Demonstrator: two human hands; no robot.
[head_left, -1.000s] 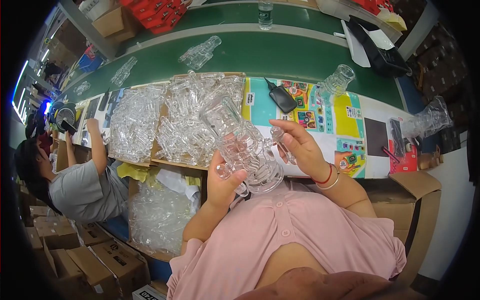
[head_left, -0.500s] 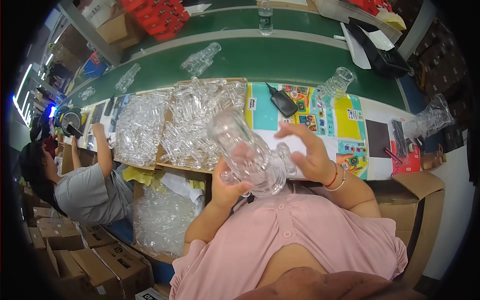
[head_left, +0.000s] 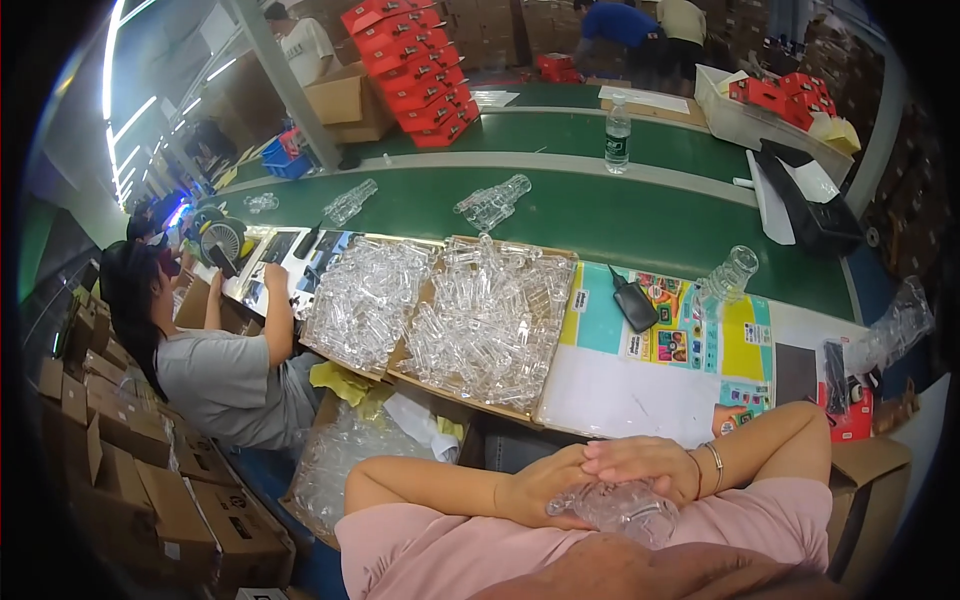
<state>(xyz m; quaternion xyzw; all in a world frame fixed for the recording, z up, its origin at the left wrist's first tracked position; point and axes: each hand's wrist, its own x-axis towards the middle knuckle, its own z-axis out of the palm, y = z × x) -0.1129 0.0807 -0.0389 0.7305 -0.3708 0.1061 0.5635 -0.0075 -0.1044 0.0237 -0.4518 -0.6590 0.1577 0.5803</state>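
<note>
Close against my chest is a clear glass vessel [head_left: 632,512] with a ribbed, bulging body, lying on its side. My left hand [head_left: 545,487] wraps around its left part, and the fingers curl over it. From the other side my right hand [head_left: 648,464] closes on the vessel, its fingertips overlapping my left hand. The hands cover much of the vessel's far side. Beyond them lies a white sheet [head_left: 620,395] on the worktable. Two shallow cardboard trays, a right one [head_left: 535,400] and a left one [head_left: 375,372], are heaped with small clear glass pieces.
A black pouch-like item [head_left: 634,305] and a standing glass vessel [head_left: 735,270] rest on the colourful printed sheet. More vessels lie on the green conveyor [head_left: 420,190], with a water bottle [head_left: 617,140] behind. A co-worker [head_left: 220,370] sits at left. Cartons [head_left: 225,510] stack lower left.
The glass vessel has come down and in against my chest. My right hand has moved from open beside it to closing over it and my left hand. The view has tilted up.
</note>
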